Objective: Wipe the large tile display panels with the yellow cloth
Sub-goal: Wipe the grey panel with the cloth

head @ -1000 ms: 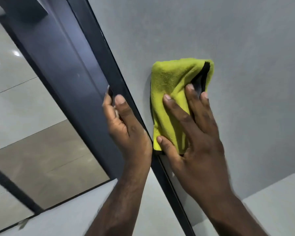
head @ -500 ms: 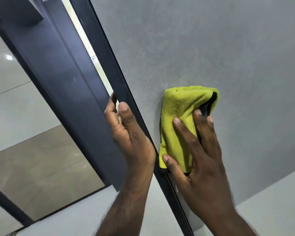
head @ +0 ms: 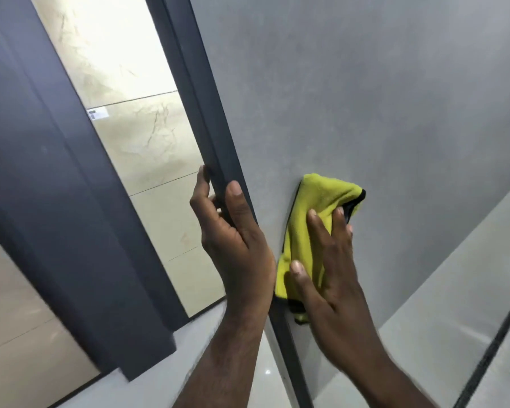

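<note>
Wiping is the step in hand: your right grip [head: 333, 278] presses the yellow cloth [head: 309, 231] flat-fingered against the grey panel [head: 365, 98], toward its 7 o'clock corner. Your left grip [head: 236, 245] clasps the dark frame [head: 206, 113] just beside it. The next stroke likely calls for even pressure toward 1 o'clock.

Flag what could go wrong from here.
1. The right hand presses the bunched yellow cloth on the grey panel with flat fingers, not gripping it; it could slip out.
2. The left hand wraps the dark frame; if the panel swings, fingers might get pinched.
</note>
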`<action>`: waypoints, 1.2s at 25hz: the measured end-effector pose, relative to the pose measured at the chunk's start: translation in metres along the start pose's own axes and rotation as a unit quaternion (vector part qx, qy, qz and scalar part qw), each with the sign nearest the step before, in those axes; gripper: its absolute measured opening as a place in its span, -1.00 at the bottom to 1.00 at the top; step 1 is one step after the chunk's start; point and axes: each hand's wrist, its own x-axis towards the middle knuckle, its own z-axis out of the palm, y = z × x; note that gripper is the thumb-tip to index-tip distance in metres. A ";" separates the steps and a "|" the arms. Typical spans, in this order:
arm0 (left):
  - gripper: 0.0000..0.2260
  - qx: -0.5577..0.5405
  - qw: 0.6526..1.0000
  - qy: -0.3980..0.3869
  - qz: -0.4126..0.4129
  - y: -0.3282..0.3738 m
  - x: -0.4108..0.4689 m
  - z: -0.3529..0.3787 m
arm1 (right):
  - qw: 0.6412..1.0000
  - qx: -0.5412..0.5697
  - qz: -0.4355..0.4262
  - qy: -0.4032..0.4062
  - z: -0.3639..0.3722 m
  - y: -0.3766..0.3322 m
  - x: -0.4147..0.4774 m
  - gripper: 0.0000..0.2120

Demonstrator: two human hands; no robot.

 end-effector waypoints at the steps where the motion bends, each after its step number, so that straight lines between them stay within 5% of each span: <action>1: -0.63 0.004 1.000 -0.005 -0.001 0.000 0.000 -0.001 | 1.000 -0.008 -0.015 0.011 0.000 -0.008 0.019 -0.36; 5: -0.52 -0.007 1.000 -0.019 -0.005 -0.003 0.002 -0.005 | 0.997 -0.026 -0.079 -0.002 -0.005 -0.065 0.087 -0.44; 8: -0.53 0.004 0.999 -0.045 0.003 -0.003 0.002 -0.008 | 0.989 -0.060 -0.126 -0.052 0.000 -0.051 0.058 -0.44; 14: -0.56 0.027 0.998 -0.050 0.031 0.007 -0.005 -0.002 | 1.000 -0.013 0.016 0.010 -0.034 -0.001 0.081 -0.40; 16: -0.60 0.114 0.989 -0.028 0.092 0.011 -0.008 -0.004 | 1.000 -0.011 -0.027 0.011 -0.035 -0.024 0.109 -0.39; 20: -0.59 0.342 0.886 -0.061 0.307 0.025 -0.004 0.002 | 0.967 -0.137 -0.209 -0.043 -0.032 0.002 0.079 -0.35; 26: -0.30 0.503 0.771 -0.192 0.340 0.028 0.001 0.078 | 0.995 -0.009 0.004 0.097 -0.095 0.076 0.189 -0.35; 30: -0.34 0.557 0.739 -0.147 0.349 0.019 -0.003 0.135 | 0.974 -0.121 -0.189 0.021 -0.121 0.097 0.210 -0.34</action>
